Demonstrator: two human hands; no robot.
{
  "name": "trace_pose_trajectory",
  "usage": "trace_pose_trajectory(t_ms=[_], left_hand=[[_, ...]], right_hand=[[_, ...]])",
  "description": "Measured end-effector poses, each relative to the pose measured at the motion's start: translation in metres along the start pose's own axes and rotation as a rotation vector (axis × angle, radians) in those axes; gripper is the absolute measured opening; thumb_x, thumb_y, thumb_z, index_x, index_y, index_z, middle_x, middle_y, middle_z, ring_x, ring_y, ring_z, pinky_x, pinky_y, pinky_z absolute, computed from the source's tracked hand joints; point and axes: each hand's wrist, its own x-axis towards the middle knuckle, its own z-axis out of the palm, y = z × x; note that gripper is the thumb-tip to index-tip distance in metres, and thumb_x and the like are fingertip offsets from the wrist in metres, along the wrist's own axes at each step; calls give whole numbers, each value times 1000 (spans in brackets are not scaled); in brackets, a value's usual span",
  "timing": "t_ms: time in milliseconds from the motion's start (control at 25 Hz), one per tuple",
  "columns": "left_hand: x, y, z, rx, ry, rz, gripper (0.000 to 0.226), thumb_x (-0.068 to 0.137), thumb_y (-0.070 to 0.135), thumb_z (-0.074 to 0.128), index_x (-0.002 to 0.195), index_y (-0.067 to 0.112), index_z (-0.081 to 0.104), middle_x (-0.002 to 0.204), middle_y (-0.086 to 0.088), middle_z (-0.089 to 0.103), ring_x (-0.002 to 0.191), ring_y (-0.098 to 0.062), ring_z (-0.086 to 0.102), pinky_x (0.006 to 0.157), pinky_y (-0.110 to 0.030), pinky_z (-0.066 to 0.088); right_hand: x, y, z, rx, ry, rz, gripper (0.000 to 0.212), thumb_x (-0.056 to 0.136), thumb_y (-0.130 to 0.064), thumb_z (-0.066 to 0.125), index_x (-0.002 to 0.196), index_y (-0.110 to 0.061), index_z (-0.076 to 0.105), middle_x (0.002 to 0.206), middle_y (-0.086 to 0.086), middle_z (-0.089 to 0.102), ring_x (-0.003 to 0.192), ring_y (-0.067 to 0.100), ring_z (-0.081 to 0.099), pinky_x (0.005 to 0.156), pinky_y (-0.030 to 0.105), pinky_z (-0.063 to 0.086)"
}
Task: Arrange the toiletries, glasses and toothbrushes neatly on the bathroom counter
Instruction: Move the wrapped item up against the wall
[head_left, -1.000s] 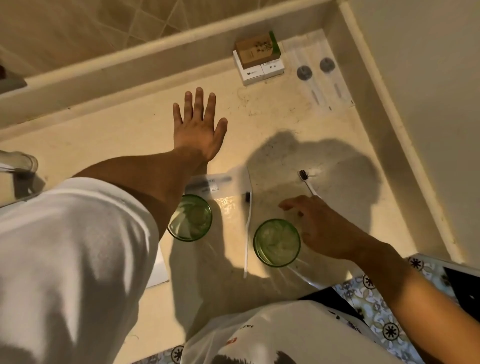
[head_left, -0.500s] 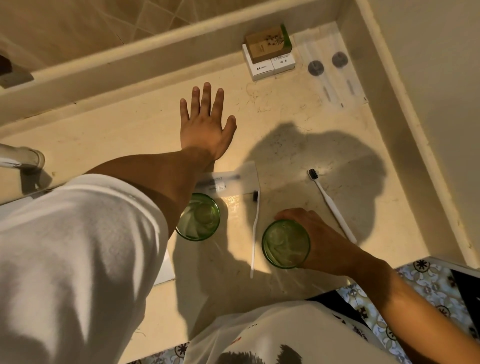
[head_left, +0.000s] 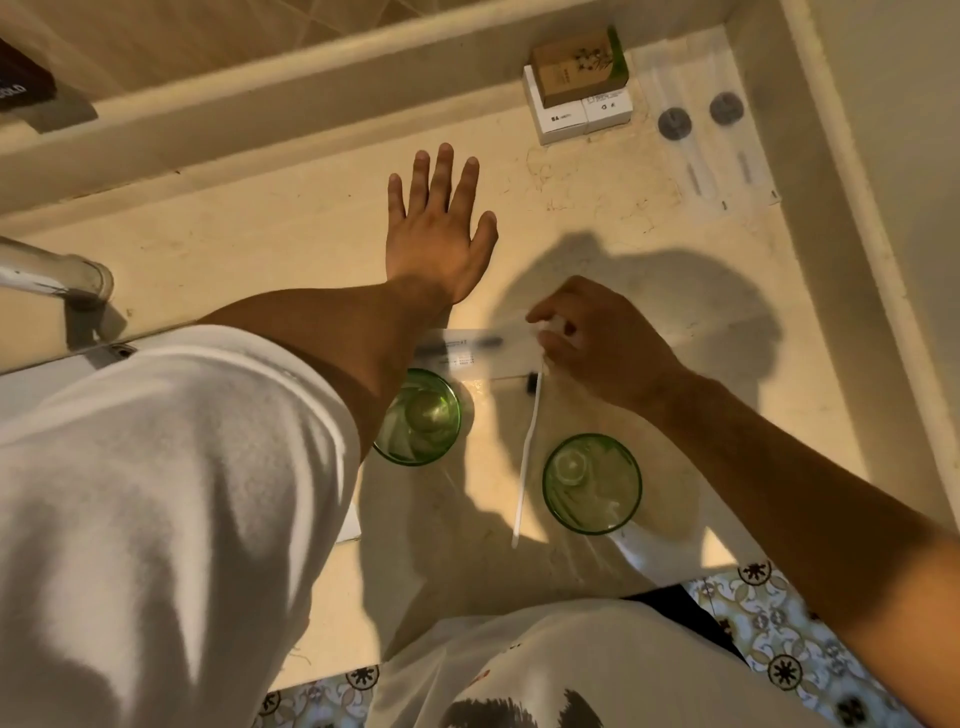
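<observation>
Fingers (head_left: 558, 326) of right hand (head_left: 602, 343) pinched around slim white toothbrush (head_left: 527, 457) (left hand (head_left: 436, 234) splayed flat)

Polished beige stone counter (head_left: 270, 249), green clear glass tumblers (head_left: 592, 483), white plastic toothbrush (head_left: 527, 457)

The white-sleeved left forearm (head_left: 322, 364) covers the near-left rim of the left green drinking glass (head_left: 423, 415) and one end of the flat clear plastic packet (head_left: 478, 353). The curled right hand (head_left: 602, 343) pinches something white; whether that is the packet's edge or something else cannot be told, and its fingertips are tucked under. The print on the small white boxes (head_left: 576, 117) and the brown cardboard box (head_left: 576, 67) is too small to read. The chrome tap (head_left: 52, 275) and a dark object (head_left: 26, 83) are cut off at the left edge.
</observation>
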Motion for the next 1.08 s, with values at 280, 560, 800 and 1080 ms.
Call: trace_pose_trajectory(t_ms=[280,560,800,1080], left_hand=[[0,-3,-5,9,-17,2,71,103,60,9,166,27,-1,174,-4,-11,159,-26,-15,126,-55,-8],[-7,-49,-21,-65,-15,-75,72,105,59,15,166,22,2,173,-11,-10,159,-28,-12,126,-55,-8],[-19,-103,-25,-34,27,-341,75,103,61,16,166,22,3,173,-11,-9,159,-28,-14,126,-57,-8],[-15,-104,-18,-44,76,-380,76,100,64,15,166,29,1,174,-9,-11,159,-27,-17,125,-57,-8]], right_hand=[[53,-41,29,-197,-256,-48,28,91,-40,65,112,-21,67,100,-2,51,90,16,51,73,30,40],[63,-33,18,-265,-246,-101,20,92,-39,61,103,-23,67,92,-4,54,81,17,56,65,31,43],[68,-37,24,-312,-284,-181,23,91,-39,60,101,-19,67,98,1,59,78,21,60,65,37,50],[116,-23,12,-166,43,179,27,91,-40,66,82,-14,67,78,2,63,69,20,62,60,32,48]])
